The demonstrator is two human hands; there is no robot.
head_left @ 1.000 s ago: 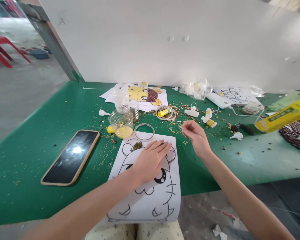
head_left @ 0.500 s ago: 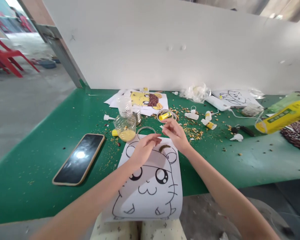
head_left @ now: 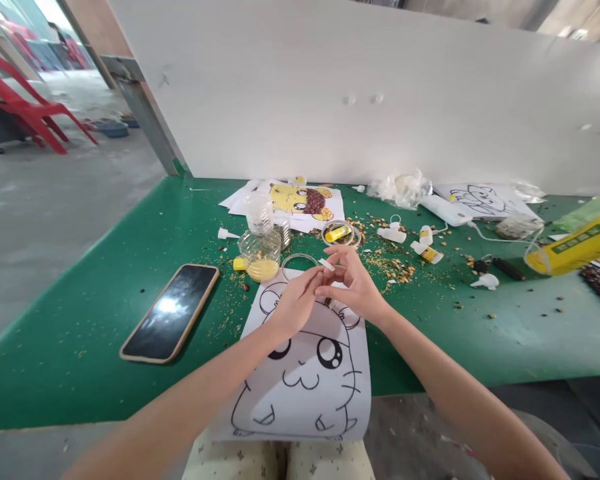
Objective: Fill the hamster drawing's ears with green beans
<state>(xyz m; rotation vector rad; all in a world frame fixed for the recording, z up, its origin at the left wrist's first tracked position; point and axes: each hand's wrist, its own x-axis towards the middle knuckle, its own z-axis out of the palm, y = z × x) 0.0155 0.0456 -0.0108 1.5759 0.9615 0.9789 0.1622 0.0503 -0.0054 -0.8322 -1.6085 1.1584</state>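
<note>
A sheet with a cartoon hamster drawing (head_left: 300, 390) hangs over the table's front edge onto my lap. Over its top part, my left hand (head_left: 299, 299) and my right hand (head_left: 353, 283) meet at the fingertips. The left fingers are pressed together; the right fingers curl around them with the thumb underneath. A small white piece (head_left: 327, 265) shows at the right fingertips; whether it is held or lies behind them is unclear. My hands mostly hide the dark patch near the hamster's ear. Behind them lies a clear ring (head_left: 300, 262).
A phone (head_left: 170, 313) lies left on the green table (head_left: 80, 347). Nearby are a cut plastic bottle with yellow grains (head_left: 260, 260), a dish with a glue stick (head_left: 339, 233), scattered seeds (head_left: 397, 270), glue bottles (head_left: 427, 252), a part-covered hamster picture (head_left: 300, 200) and a yellow bag (head_left: 575, 243).
My hands have come together; before, they were apart with a gap between them. The right hand has moved down toward the left, covering the dark patch. The view has shifted slightly left.
</note>
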